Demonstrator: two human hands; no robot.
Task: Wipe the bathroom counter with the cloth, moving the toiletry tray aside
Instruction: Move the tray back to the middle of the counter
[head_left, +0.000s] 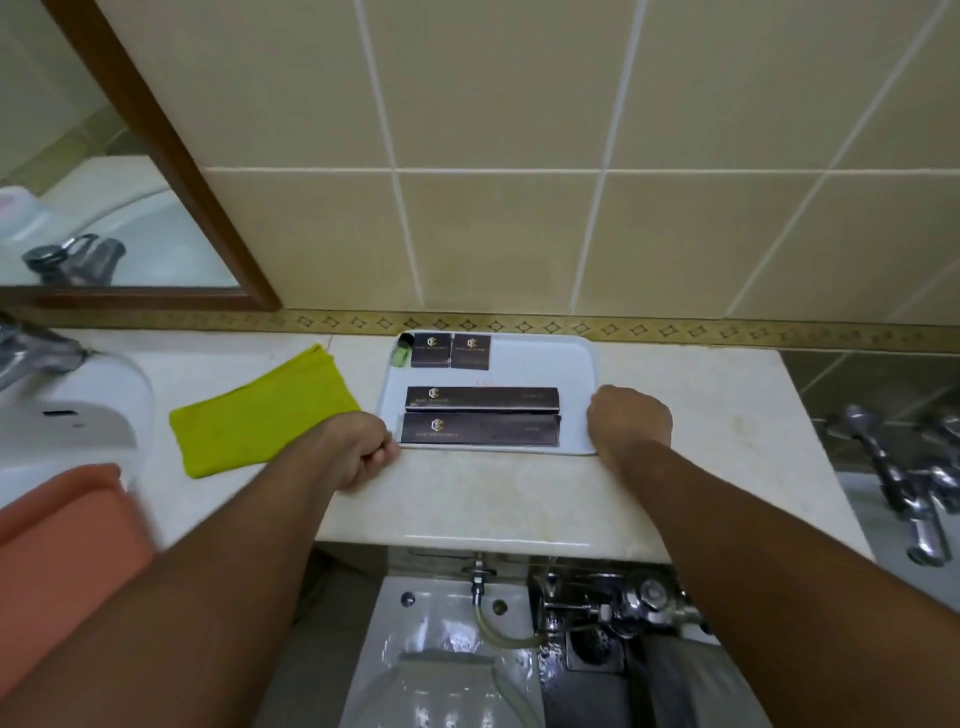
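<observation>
A pale blue-white toiletry tray (574, 364) rests on the beige marble counter (467, 499) against the tiled wall. It carries two long dark boxes (480, 428), two small dark boxes (451, 352) and a small green bottle (402, 353). My left hand (358, 449) grips the tray's near-left corner with curled fingers. My right hand (628, 421) holds the tray's near-right edge. A folded yellow-green cloth (260, 415) lies flat on the counter, left of the tray and apart from both hands.
A white sink (67, 415) with a chrome tap (31, 353) sits at the left, a salmon-coloured object (62, 545) in front of it. A toilet (441, 649) and chrome valves (613, 597) stand below the counter's front edge. More taps (904, 478) hang at the right. A framed mirror (104, 208) is mounted upper left.
</observation>
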